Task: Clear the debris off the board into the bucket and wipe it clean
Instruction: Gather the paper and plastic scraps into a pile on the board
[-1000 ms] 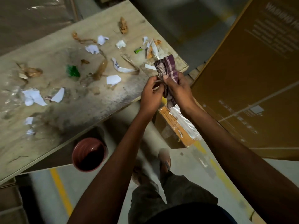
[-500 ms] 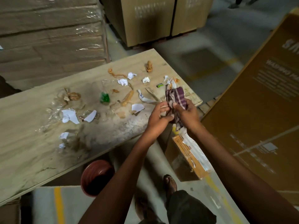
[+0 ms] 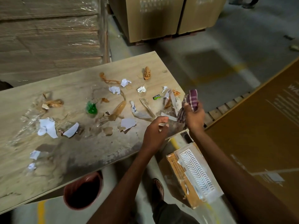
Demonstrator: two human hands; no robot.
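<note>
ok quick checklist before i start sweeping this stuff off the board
1. Cloth in hand: ok, the right hand grips the checked cloth.
2. Left hand free: cannot tell, blurred beside the cloth's lower end.
3. Bucket ready: ok, it stands open on the floor, partly under the board's near edge.
4. Debris off the board: not ok, paper scraps and a green plastic piece lie scattered.
5. Bucket's fill: cannot tell, its inside is dark.

Warehouse or storage hall. Shrink-wrapped stack of flattened brown corrugated cardboard (image 3: 48,33) at back left. Tall brown cardboard cartons (image 3: 153,18) standing on dark pallet base. Grey concrete floor (image 3: 226,50) with yellow painted line (image 3: 41,210). Large brown printed carton (image 3: 258,126) at right, wooden pallet slats (image 3: 226,109) beside it.
</note>
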